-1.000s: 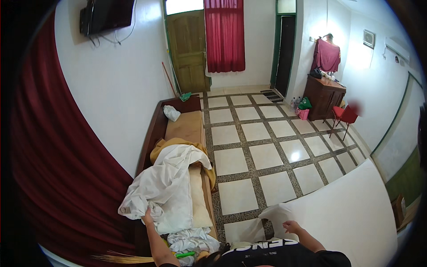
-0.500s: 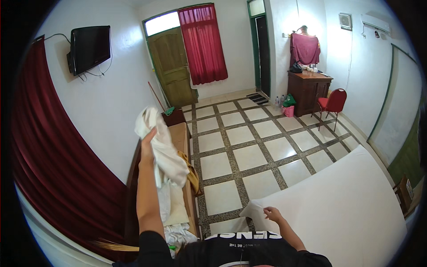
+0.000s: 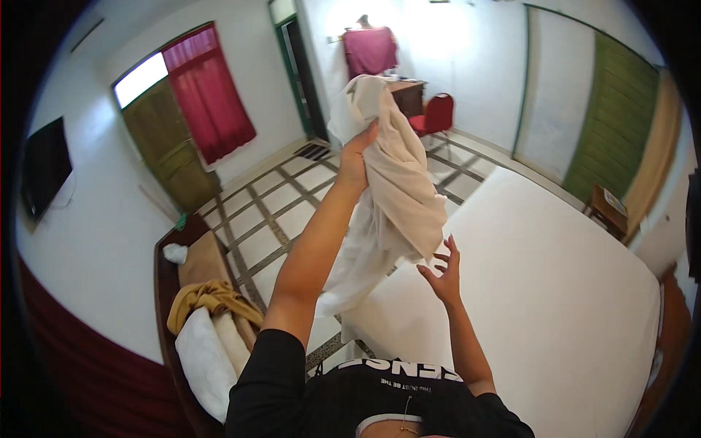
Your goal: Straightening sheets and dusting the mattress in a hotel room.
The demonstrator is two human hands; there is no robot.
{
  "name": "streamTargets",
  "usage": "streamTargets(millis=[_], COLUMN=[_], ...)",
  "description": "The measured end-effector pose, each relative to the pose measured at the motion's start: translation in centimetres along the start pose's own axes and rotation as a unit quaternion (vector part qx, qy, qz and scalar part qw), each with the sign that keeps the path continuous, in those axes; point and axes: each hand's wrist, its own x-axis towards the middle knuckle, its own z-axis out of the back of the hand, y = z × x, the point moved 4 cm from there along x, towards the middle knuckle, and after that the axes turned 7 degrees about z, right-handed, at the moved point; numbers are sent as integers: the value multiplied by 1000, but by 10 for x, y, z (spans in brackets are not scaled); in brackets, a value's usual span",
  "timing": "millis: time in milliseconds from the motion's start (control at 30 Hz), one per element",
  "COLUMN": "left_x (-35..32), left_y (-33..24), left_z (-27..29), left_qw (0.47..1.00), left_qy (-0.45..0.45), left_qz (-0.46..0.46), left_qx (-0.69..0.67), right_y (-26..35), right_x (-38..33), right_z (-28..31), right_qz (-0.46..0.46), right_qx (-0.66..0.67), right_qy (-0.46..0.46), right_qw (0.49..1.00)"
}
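Pale sheet [image 3: 405, 179] bunched up in your left hand [image 3: 361, 148]

You hold the sheet at the centre of the frame, your left hand closed around its gathered upper part. The cloth is creased and twisted, cream in the thick folds on the right, whiter and thinner where it trails toward the lower centre. Your right hand [image 3: 442, 276] has its fingers spread and curved just beside the sheet's lower right edge; you cannot tell whether they touch it.

The bed [image 3: 555, 285], white and smooth, fills the lower right, its far edge slanting down to the right. The sheet's lower folds overlap its left edge in view. Tiled floor [image 3: 261, 243] opens left of centre, between the bed and the couch [image 3: 201, 259] at lower left, where a mustard cloth [image 3: 212, 298] lies heaped.
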Motion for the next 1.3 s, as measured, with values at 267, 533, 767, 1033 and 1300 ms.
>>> streamTargets(millis=[267, 533, 767, 1033, 1300], left_x=[-34, -141, -232, -327, -351], left_y=[92, 200, 245, 287, 277], left_z=[23, 92, 201, 242, 256], left_qw=[981, 913, 810, 739, 715], left_qy=[55, 34, -174, -218, -185], left_qz=[132, 349, 543, 600, 638], left_qx=[-128, -208, -137, -216, -218], right_y=[36, -17, -50, -5, 10], right_x=[-17, -77, -196, -241, -257], right_z=[26, -30, -53, -52, -53], right_qz=[98, -65, -198, -260, -268], right_qx=[-306, -183, -297, -345, -353], right_qy=[-129, 69, 143, 142, 141], right_qw=[938, 979, 923, 890, 885])
